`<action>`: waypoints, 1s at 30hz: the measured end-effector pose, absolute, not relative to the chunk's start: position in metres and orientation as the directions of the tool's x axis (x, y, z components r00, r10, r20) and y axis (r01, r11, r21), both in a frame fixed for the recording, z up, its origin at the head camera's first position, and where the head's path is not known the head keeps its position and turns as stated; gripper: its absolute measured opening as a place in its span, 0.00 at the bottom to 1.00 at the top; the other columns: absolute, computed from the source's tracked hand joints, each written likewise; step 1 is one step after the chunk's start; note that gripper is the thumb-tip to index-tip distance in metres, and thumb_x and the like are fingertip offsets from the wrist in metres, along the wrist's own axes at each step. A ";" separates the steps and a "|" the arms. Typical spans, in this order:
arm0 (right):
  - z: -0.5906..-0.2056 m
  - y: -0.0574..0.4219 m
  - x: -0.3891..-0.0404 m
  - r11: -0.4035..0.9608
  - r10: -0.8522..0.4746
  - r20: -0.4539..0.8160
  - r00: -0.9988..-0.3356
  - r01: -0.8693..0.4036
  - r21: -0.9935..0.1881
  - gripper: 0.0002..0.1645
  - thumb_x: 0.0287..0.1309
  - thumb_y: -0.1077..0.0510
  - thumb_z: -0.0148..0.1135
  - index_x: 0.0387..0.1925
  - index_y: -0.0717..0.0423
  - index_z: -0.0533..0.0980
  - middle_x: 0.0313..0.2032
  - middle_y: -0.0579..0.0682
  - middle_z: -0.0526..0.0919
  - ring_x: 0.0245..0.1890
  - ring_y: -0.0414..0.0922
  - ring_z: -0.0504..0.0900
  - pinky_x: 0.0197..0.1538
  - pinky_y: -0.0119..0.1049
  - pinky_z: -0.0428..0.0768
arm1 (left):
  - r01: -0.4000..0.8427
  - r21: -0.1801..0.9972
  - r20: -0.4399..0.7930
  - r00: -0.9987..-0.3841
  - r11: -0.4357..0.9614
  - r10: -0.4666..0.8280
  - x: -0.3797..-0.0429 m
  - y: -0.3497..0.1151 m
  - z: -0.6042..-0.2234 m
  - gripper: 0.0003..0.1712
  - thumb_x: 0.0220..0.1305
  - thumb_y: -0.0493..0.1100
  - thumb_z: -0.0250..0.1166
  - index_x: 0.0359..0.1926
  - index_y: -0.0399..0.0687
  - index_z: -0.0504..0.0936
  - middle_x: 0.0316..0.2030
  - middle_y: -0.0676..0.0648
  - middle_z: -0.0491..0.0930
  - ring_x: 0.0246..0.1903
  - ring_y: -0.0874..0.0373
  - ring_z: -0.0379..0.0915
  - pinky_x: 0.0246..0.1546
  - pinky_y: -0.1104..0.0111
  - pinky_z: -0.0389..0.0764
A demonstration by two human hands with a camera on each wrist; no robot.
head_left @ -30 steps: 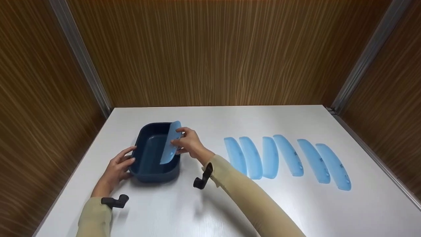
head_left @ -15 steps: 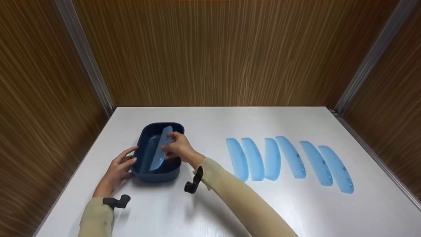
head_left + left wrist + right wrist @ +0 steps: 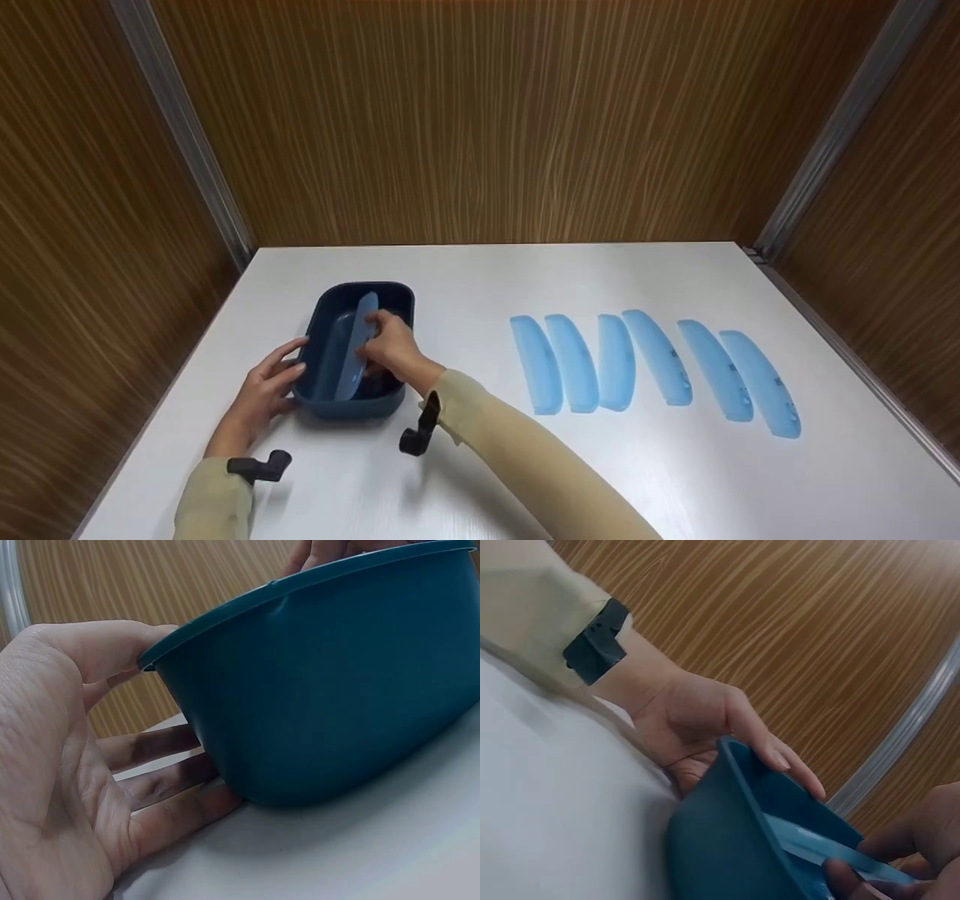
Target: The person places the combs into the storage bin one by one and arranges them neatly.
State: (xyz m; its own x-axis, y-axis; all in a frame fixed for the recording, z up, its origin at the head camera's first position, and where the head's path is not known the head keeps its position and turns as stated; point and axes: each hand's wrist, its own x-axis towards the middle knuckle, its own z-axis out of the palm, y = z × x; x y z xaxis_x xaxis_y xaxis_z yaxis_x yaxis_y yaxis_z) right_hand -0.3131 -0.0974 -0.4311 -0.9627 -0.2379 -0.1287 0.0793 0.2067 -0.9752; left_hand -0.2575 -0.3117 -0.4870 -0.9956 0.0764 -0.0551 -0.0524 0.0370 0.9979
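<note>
Plainly, from the head view, the right hand (image 3: 394, 349) was down inside the blue tub (image 3: 349, 410), its grip narrowed to a pinch on the light-blue strip (image 3: 351, 367) near mid-length. That strip ran lengthwise within the tub, tilted up on edge; whether it touched the bottom could not be told. The left hand (image 3: 262, 394) was at the tub's left side, and six similar strips (image 3: 617, 361) lay well apart from it, to the right on the white desk (image 3: 465, 277).

From the left wrist, the thumb met the rim while other fingers reached against the outer wall, so this grip held the tub's side, seemingly lightly. The strip was hidden there, with the right fingers only partly showing beyond the rim.

From the right wrist, the left thumb and a finger lapped over the rim, and the right fingertips pinched the strip. It looked thin, smooth and light, probably a bendy plastic and rather slippery; a mid-length hold seemed best, since an end hold might let it swing. The tub appeared stiffer but light, likely to slide, with its rim the surest hold.
</note>
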 end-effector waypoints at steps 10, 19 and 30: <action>-0.435 -0.104 -0.307 0.357 -0.267 -0.169 -0.949 0.065 -0.932 0.37 0.43 0.73 0.68 0.58 0.60 0.68 0.23 0.52 0.78 0.22 0.55 0.83 0.30 0.44 0.81 | -0.045 0.999 -0.047 -0.996 0.024 0.079 -0.257 -0.313 -0.489 0.34 0.65 0.49 0.59 0.69 0.55 0.59 0.63 0.37 0.60 0.62 0.44 0.58 0.49 0.55 0.72; -0.435 -0.098 -0.308 0.325 -0.275 -0.109 -0.955 0.015 -0.946 0.29 0.44 0.70 0.70 0.52 0.59 0.73 0.33 0.53 0.77 0.26 0.48 0.81 0.34 0.40 0.80 | -0.057 0.998 -0.058 -0.993 0.006 0.106 -0.260 -0.311 -0.487 0.34 0.65 0.48 0.59 0.69 0.55 0.58 0.64 0.37 0.58 0.63 0.43 0.56 0.50 0.53 0.71; -0.432 -0.082 -0.310 0.009 -0.338 -0.018 -0.941 0.016 -1.000 0.21 0.51 0.70 0.63 0.49 0.63 0.72 0.33 0.54 0.75 0.28 0.47 0.80 0.36 0.44 0.80 | -0.064 0.998 -0.066 -0.993 0.028 0.094 -0.258 -0.309 -0.484 0.34 0.66 0.48 0.58 0.69 0.56 0.57 0.65 0.37 0.58 0.64 0.43 0.54 0.53 0.47 0.66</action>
State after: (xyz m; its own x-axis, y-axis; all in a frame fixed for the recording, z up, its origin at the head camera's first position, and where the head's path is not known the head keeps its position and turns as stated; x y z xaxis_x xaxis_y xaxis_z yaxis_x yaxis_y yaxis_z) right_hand -0.3096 -0.0824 -0.4316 -0.9410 -0.3378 -0.0182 0.0163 0.0087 -0.9998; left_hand -0.2577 -0.3088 -0.4843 -0.9934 0.0942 -0.0662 -0.0638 0.0285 0.9976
